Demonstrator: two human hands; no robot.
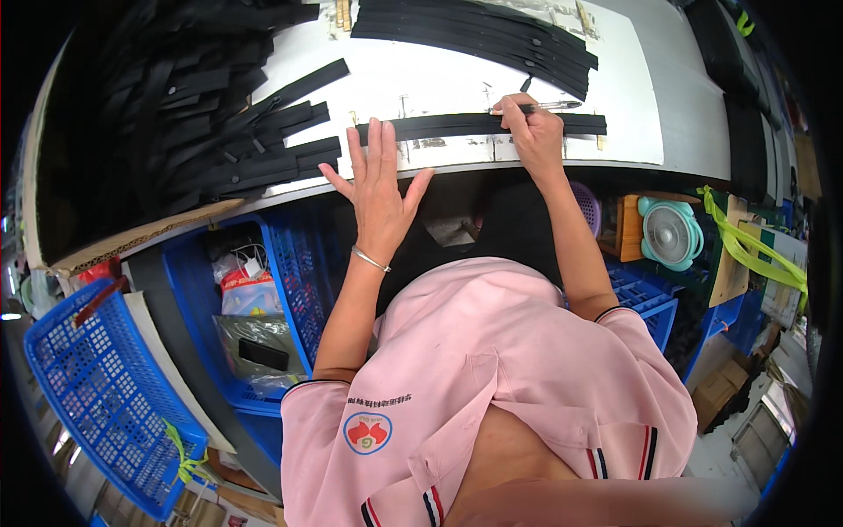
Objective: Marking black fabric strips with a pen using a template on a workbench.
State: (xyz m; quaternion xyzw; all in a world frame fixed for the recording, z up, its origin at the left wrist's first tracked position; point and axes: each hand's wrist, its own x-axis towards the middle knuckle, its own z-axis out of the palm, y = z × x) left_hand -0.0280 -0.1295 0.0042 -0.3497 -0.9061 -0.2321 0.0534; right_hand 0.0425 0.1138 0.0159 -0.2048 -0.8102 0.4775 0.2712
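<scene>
A long black zipper strip (439, 126) lies flat along the near part of a white board (628, 88). My left hand (379, 176), fingers spread, rests flat at the strip's left end. My right hand (534, 136) is closed around a pen (555, 105), its tip over the strip's upper edge right of the middle. Dark marks and lines show on the board around the strip. Behind it, several more black strips (474, 39) lie side by side. A large heap of black strips (189, 105) covers the left of the table, some ends reaching toward my left hand.
A cardboard edge (149, 233) borders the heap. Below the table stand a blue crate (290, 290) with bags and a phone (263, 354), and a blue perforated basket (114, 395). A turquoise fan (670, 233) sits at the right, near a yellow-green ribbon (755, 246).
</scene>
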